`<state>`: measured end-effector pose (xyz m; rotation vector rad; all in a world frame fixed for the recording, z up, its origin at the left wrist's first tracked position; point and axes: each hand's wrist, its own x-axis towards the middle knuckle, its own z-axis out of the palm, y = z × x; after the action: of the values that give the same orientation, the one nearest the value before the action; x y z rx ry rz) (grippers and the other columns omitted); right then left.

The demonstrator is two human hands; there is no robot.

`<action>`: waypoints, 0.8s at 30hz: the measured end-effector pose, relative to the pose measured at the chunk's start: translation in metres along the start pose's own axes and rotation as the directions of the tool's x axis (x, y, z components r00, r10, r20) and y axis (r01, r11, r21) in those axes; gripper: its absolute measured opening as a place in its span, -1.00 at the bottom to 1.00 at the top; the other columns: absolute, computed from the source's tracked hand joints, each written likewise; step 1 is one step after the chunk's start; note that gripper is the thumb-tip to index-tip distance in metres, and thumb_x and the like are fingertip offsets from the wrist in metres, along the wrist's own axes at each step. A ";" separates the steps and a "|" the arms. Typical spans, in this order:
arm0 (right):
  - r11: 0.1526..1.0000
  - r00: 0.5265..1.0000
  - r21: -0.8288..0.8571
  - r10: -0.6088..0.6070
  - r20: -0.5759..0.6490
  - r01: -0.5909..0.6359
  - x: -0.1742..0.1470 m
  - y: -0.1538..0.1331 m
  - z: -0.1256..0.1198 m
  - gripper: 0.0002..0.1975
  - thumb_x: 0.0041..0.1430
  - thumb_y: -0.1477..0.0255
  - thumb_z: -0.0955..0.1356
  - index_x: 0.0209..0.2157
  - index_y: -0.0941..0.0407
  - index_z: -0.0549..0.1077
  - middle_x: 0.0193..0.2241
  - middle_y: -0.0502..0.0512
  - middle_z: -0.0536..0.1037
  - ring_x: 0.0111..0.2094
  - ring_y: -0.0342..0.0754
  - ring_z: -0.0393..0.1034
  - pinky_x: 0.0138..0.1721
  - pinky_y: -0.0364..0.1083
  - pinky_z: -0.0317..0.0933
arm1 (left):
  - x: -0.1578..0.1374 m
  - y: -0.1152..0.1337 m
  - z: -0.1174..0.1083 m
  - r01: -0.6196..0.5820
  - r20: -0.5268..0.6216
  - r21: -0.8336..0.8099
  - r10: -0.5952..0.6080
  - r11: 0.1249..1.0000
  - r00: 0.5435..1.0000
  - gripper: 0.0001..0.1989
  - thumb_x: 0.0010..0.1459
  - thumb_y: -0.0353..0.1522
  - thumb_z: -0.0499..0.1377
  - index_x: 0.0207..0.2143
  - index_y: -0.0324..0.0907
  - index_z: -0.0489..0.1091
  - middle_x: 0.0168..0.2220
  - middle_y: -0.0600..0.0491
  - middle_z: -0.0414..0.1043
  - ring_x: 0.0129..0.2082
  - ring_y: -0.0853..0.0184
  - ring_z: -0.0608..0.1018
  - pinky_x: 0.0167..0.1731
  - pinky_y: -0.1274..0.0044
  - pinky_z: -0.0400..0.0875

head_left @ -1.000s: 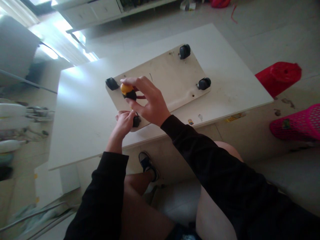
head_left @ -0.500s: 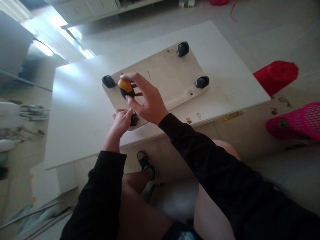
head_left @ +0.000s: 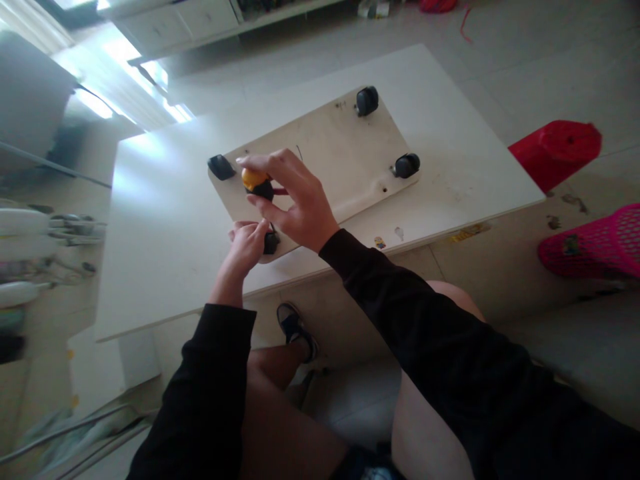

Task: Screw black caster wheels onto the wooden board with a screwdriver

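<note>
A pale rectangular board [head_left: 330, 157] lies on the white table, with black caster wheels at its corners. My right hand [head_left: 300, 197] has its thumb and fingers around the yellow-and-black handle of a screwdriver [head_left: 259, 185], the index finger stretched over the handle's top. The handle is tilted above the board's left end, and its shaft is mostly hidden. Below it, my left hand [head_left: 247, 245] is closed at the near-left caster wheel [head_left: 271, 243]; its fingertips are partly hidden. Other caster wheels stand at the far left [head_left: 221, 167], far right [head_left: 367, 101] and near right [head_left: 407, 165].
The white table [head_left: 160, 267] has small stickers along its near edge. To the right are a red container [head_left: 557, 150] and a pink mesh basket [head_left: 590, 243] on the floor. A white cabinet [head_left: 175, 30] stands at the back. My legs are below the table's near edge.
My right hand's fingers have loosened and shifted slightly around the screwdriver handle, which has turned a little. My left hand stays at the near-left caster. The whole view has shifted slightly.
</note>
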<state>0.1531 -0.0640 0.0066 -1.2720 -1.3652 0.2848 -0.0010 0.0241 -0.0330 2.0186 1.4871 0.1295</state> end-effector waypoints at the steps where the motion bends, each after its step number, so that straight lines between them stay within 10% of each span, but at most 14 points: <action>1: 1.000 1.000 0.005 -0.011 -0.005 0.011 0.000 0.001 0.000 -0.54 0.31 0.43 0.35 0.22 -0.05 0.49 0.18 0.02 0.58 0.15 -0.09 0.51 0.06 -0.19 0.55 | 0.000 0.000 0.000 0.006 0.003 -0.003 -0.006 1.000 1.000 -0.54 0.39 -0.09 0.00 -0.22 -0.15 0.61 0.10 -0.26 0.49 0.41 -0.13 0.24 0.48 0.10 0.00; 8: 0.997 0.998 0.051 -0.059 -0.022 0.060 0.004 0.013 0.006 -0.52 0.25 0.22 0.39 0.18 -0.02 0.55 0.08 0.00 0.65 0.06 -0.14 0.53 -0.10 -0.28 0.51 | 0.004 -0.006 0.002 -0.067 0.000 0.016 0.067 0.998 0.998 -0.51 0.37 -0.09 -0.04 -0.22 -0.14 0.62 0.03 -0.23 0.54 0.40 -0.10 0.27 0.48 0.12 0.03; 24: 0.996 0.995 -0.017 -0.088 0.036 0.089 -0.006 -0.003 0.003 -0.55 0.42 0.49 0.19 0.26 0.05 0.39 0.20 0.11 0.52 0.19 -0.08 0.48 0.08 -0.14 0.59 | 0.006 -0.007 0.001 -0.072 -0.030 -0.028 0.071 0.997 0.997 -0.59 0.37 -0.19 -0.01 -0.26 -0.17 0.59 -0.13 -0.19 0.56 0.31 -0.11 0.37 0.43 0.11 0.11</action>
<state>0.1475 -0.0682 0.0043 -1.2232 -1.4528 0.2346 -0.0039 0.0307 -0.0390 2.0551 1.4230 0.2091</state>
